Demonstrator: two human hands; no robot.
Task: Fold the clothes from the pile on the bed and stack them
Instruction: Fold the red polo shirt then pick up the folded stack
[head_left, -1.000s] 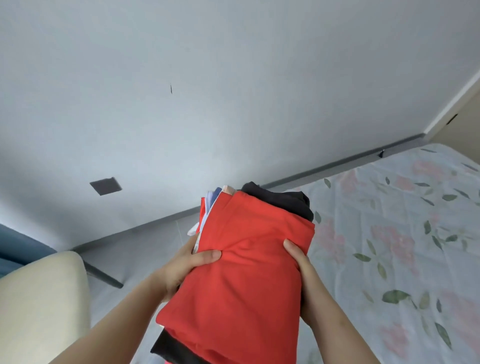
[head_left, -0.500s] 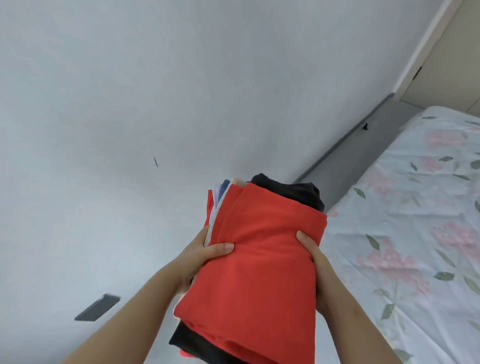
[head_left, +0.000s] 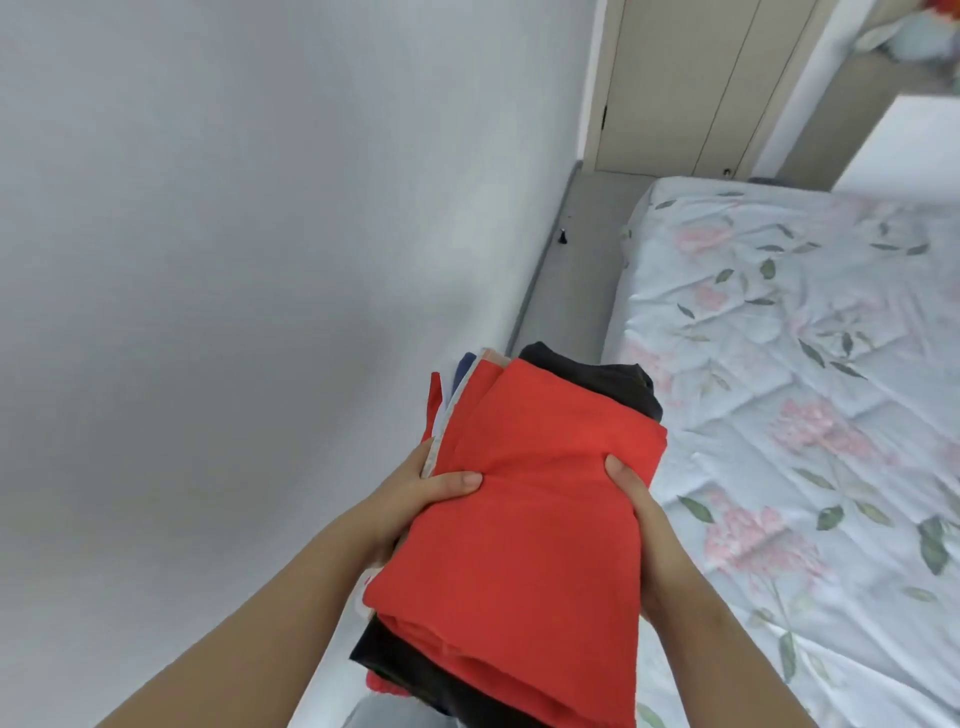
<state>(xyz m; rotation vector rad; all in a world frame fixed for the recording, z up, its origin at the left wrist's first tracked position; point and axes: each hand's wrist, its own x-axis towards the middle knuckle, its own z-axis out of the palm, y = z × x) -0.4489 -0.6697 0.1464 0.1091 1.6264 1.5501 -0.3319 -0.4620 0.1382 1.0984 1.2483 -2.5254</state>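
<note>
I carry a stack of folded clothes (head_left: 524, 519) in the air in front of me, a red garment on top, with black, blue and white pieces showing at its edges. My left hand (head_left: 415, 499) grips the stack's left side with the thumb laid over the red cloth. On the right side, my right hand (head_left: 644, 525) holds it the same way, thumb on top. The fingers of both hands are hidden beneath the stack. The bed (head_left: 810, 395), under a pale floral sheet, lies to the right of the stack.
A plain white wall (head_left: 234, 260) fills the left. A strip of grey floor (head_left: 576, 270) runs between the wall and the bed. Beige wardrobe doors (head_left: 691, 83) stand at the far end. A white surface (head_left: 904, 150) shows at the upper right.
The view has swung to the right: the bed and wardrobe doors come further into sight, the chair and wall plate are gone. Both hands keep the same hold on the stack.
</note>
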